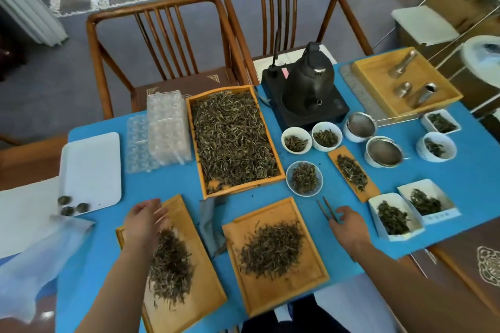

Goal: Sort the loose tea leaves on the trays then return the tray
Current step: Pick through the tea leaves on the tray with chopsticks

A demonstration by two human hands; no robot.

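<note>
Two wooden trays lie at the near edge of the blue table. The left tray [208, 284] holds a long pile of dark tea leaves [170, 267]. My left hand [146, 220] hovers over its far end, fingers apart and blurred, holding nothing. The middle tray [305, 292] carries a round heap of leaves [273, 247]. My right hand [349, 227] rests on the table to its right, fingers closed on thin brown tweezers [327, 208] that point away from me. A large deep tray [201, 170] full of leaves stands behind.
Bowls and white boxes of leaves [304, 178] fill the right side, with strainers, a narrow wooden scoop [351, 173] and a black kettle on its base [308, 89]. A white tray [92, 170], clear plastic moulds and tea balls [65, 200] sit left. A grey cloth [209, 220] lies between the trays.
</note>
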